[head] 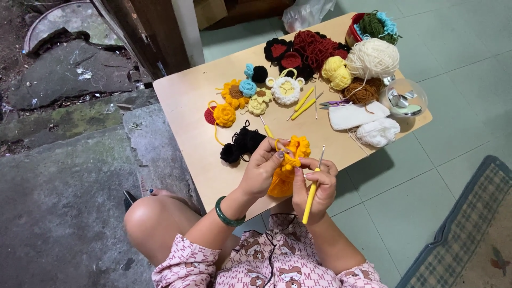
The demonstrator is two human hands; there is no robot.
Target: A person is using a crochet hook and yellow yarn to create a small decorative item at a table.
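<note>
Right hand (316, 186) is closing around a yellow-handled crochet hook (313, 188), fingers wrapped on the handle, metal tip pointing up toward the work. Left hand (262, 169) is pinching the top edge of an orange-yellow crocheted piece (288, 166), thumb and fingers clamped on it; a green bangle (228, 216) is sitting on that wrist. The piece is hanging between the two hands, just over the near edge of the small wooden table (184, 101).

Judgement: the stitch is going best with the left fingers holding the edge taut close to the hook tip, and the yarn kept evenly tensioned.

The piece is looking ruffled along its top rim, denser and smoother below, roughly pouch-shaped.

Farther out, a black yarn tangle (242, 144) is lying just beyond the hands; past it, crocheted flowers (234, 96), spare hooks (303, 104) and yarn balls (372, 57) are crowding the far side.
</note>
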